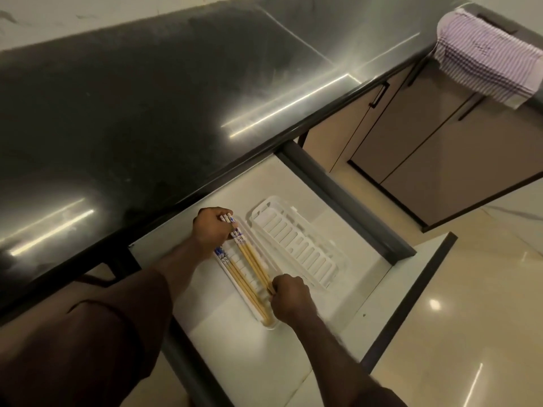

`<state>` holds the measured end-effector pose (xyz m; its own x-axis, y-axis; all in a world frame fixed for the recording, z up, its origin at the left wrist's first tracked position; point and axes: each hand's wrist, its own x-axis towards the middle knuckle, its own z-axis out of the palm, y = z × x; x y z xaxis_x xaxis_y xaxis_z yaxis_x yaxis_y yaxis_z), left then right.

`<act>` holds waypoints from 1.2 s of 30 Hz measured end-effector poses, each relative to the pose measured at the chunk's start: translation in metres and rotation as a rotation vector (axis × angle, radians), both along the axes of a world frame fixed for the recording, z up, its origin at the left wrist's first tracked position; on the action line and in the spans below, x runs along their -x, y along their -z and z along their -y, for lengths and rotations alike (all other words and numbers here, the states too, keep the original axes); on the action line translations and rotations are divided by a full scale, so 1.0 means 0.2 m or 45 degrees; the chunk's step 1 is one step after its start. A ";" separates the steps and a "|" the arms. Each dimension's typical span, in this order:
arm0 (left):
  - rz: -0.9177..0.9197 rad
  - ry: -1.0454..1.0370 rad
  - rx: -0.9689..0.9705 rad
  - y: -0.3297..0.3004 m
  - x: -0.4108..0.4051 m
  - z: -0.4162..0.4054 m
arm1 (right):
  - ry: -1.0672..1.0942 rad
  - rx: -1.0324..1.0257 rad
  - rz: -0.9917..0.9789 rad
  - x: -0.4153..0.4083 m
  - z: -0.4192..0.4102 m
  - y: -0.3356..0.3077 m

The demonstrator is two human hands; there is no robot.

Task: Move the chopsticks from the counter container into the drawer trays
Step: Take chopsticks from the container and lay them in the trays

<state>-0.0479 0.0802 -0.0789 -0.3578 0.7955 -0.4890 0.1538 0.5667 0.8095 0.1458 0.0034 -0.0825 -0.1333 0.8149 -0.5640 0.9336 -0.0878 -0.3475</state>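
Nearest me, my right hand (289, 296) pinches the bare tips of a chopstick bundle (254, 261), fingers curled tight. At 11 o'clock my left hand (211, 227) grips their patterned ends. They sit over the near white tray (271, 326) in the drawer (332, 306), beside a pair already lying there. I'd lower both ends level, then let go together. The slotted tray (293, 245) at 1 o'clock holds nothing. No readable writing anywhere.

Chopsticks (248, 277) in tray (271, 326), in drawer (367, 304)
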 end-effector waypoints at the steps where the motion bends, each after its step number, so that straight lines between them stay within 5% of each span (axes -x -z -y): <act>1: -0.066 0.037 -0.003 0.01 0.00 -0.01 | -0.022 -0.003 -0.002 0.01 0.00 0.01; 11: -0.955 0.857 -0.016 0.08 -0.04 -0.02 | -0.106 -0.060 0.032 0.04 0.02 0.08; 36: -1.332 1.362 0.190 0.18 -0.08 0.03 | -0.104 -0.092 0.068 0.07 0.02 0.08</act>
<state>-0.0311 0.0739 -0.1155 0.1143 0.8670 -0.4851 0.9927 -0.1187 0.0217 0.1308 -0.0006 -0.0994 -0.1721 0.8415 -0.5121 0.9540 0.0128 -0.2996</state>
